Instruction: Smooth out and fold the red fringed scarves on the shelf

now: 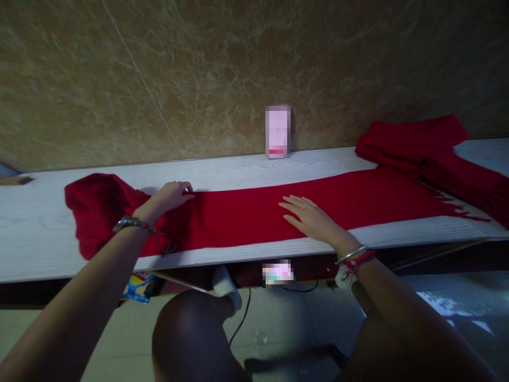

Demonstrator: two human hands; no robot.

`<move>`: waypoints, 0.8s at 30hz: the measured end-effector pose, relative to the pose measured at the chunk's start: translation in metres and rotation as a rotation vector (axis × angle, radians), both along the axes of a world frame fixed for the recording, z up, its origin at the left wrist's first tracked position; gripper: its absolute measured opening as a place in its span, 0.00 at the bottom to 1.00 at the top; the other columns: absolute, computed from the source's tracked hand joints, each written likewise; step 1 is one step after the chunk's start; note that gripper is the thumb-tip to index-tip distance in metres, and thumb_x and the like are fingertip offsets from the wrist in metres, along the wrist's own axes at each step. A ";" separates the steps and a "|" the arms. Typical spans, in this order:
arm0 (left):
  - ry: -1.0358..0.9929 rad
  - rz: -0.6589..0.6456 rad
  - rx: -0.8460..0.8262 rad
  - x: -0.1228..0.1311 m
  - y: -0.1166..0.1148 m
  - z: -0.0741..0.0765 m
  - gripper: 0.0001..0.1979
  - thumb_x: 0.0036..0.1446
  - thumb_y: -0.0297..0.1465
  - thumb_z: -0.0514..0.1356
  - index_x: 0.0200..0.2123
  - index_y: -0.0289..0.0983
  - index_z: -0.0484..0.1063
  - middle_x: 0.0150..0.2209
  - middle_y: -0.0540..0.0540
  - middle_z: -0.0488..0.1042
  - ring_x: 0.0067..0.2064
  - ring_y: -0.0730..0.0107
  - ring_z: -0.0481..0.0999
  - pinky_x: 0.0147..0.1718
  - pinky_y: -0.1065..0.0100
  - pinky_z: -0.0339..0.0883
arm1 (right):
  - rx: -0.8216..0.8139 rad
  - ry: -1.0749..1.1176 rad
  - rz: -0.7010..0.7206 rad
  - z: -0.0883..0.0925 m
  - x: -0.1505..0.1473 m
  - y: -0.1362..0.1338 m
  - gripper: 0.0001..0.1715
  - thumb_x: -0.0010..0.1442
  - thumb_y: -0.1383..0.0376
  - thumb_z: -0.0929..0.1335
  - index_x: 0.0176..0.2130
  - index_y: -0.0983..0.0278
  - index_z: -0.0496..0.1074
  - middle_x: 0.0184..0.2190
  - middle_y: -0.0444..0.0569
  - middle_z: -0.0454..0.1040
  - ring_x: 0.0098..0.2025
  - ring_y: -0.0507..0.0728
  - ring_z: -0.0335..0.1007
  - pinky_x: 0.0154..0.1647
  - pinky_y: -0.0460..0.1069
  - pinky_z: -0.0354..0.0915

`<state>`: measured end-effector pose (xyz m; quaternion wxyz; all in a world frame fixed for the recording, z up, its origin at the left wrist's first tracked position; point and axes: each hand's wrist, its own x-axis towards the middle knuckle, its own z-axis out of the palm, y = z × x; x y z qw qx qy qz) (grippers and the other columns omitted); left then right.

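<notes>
A long red cloth (246, 217) lies flat along the white table, with fringe at its right end and a bunched part at its left. My left hand (174, 195) is at the cloth's far edge, beside the bunched part, its fingers bent together at the edge. My right hand (304, 213) rests palm down on the flat middle of the cloth, fingers spread. Another red cloth (413, 140), folded and heaped, lies at the right, partly over the fringed end.
A pixelated pink object (278, 131) stands against the brown marbled wall (207, 79) behind the white table (32, 228). A small wooden piece (16, 181) is at the far left. Below the table are a blue item (137, 289), a cable and my legs.
</notes>
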<state>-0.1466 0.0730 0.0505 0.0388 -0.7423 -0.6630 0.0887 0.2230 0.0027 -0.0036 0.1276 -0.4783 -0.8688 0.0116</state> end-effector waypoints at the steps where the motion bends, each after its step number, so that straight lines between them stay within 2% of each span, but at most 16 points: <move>1: 0.022 0.002 0.019 0.000 -0.002 0.000 0.19 0.54 0.37 0.53 0.46 0.35 0.72 0.42 0.39 0.76 0.43 0.54 0.76 0.42 0.60 0.67 | -0.001 0.002 0.002 0.000 0.000 0.000 0.25 0.65 0.61 0.60 0.59 0.65 0.64 0.61 0.53 0.62 0.64 0.60 0.55 0.64 0.60 0.53; 5: 0.070 -0.059 0.223 0.018 -0.025 -0.003 0.26 0.55 0.40 0.55 0.56 0.38 0.66 0.58 0.33 0.64 0.55 0.41 0.66 0.51 0.41 0.57 | -0.003 0.011 0.007 -0.001 0.000 0.001 0.25 0.65 0.61 0.60 0.59 0.65 0.64 0.61 0.53 0.62 0.64 0.60 0.55 0.63 0.60 0.54; 7: -0.001 -0.117 0.278 0.037 -0.041 -0.009 0.26 0.58 0.41 0.53 0.59 0.40 0.62 0.63 0.34 0.56 0.60 0.41 0.59 0.55 0.39 0.52 | 0.003 0.017 0.013 -0.001 0.001 0.001 0.25 0.65 0.61 0.59 0.59 0.64 0.65 0.61 0.52 0.62 0.63 0.60 0.55 0.63 0.61 0.54; 9: -0.065 -0.185 0.219 0.055 -0.055 -0.018 0.26 0.62 0.42 0.49 0.61 0.41 0.59 0.66 0.38 0.51 0.64 0.45 0.54 0.58 0.40 0.47 | 0.003 0.015 0.014 -0.001 0.001 0.001 0.25 0.65 0.61 0.59 0.59 0.64 0.65 0.61 0.52 0.62 0.64 0.60 0.55 0.63 0.61 0.53; 11: -0.103 -0.218 0.070 0.065 -0.063 -0.029 0.27 0.63 0.43 0.45 0.63 0.43 0.56 0.67 0.41 0.49 0.66 0.49 0.51 0.59 0.42 0.49 | -0.001 0.012 0.012 -0.001 0.001 0.001 0.25 0.65 0.61 0.59 0.59 0.65 0.65 0.61 0.53 0.62 0.64 0.60 0.55 0.63 0.61 0.53; 14: -0.139 -0.197 -0.031 0.054 -0.063 -0.043 0.28 0.64 0.44 0.42 0.64 0.43 0.53 0.67 0.44 0.48 0.66 0.50 0.49 0.58 0.41 0.51 | 0.004 0.020 0.022 -0.002 0.002 0.002 0.25 0.65 0.61 0.59 0.59 0.63 0.65 0.61 0.52 0.62 0.64 0.60 0.55 0.63 0.61 0.53; 16: -0.152 -0.194 0.000 0.034 -0.060 -0.049 0.28 0.64 0.43 0.41 0.64 0.40 0.53 0.67 0.41 0.49 0.66 0.49 0.49 0.58 0.41 0.52 | 0.007 0.023 0.031 -0.003 0.003 0.002 0.25 0.65 0.61 0.59 0.59 0.62 0.65 0.61 0.52 0.62 0.63 0.60 0.55 0.63 0.61 0.54; 18: -0.148 -0.236 0.029 0.014 -0.058 -0.053 0.28 0.64 0.40 0.41 0.63 0.33 0.55 0.65 0.37 0.53 0.66 0.50 0.49 0.60 0.46 0.51 | 0.008 0.022 0.033 -0.004 0.004 0.003 0.25 0.64 0.60 0.59 0.59 0.61 0.65 0.61 0.51 0.62 0.63 0.59 0.55 0.63 0.61 0.54; 21: -0.124 -0.300 0.096 -0.002 -0.060 -0.052 0.28 0.64 0.37 0.40 0.60 0.26 0.59 0.62 0.31 0.58 0.65 0.52 0.53 0.61 0.52 0.53 | 0.004 0.020 0.030 -0.004 0.004 0.003 0.25 0.65 0.60 0.58 0.59 0.62 0.65 0.62 0.51 0.62 0.63 0.60 0.55 0.63 0.61 0.53; 24: -0.113 -0.410 0.178 0.005 -0.069 -0.043 0.26 0.64 0.35 0.40 0.56 0.28 0.66 0.60 0.33 0.62 0.62 0.53 0.60 0.58 0.52 0.58 | -0.008 0.012 0.019 -0.002 0.003 0.002 0.26 0.65 0.60 0.58 0.59 0.64 0.64 0.62 0.52 0.61 0.64 0.60 0.55 0.63 0.61 0.53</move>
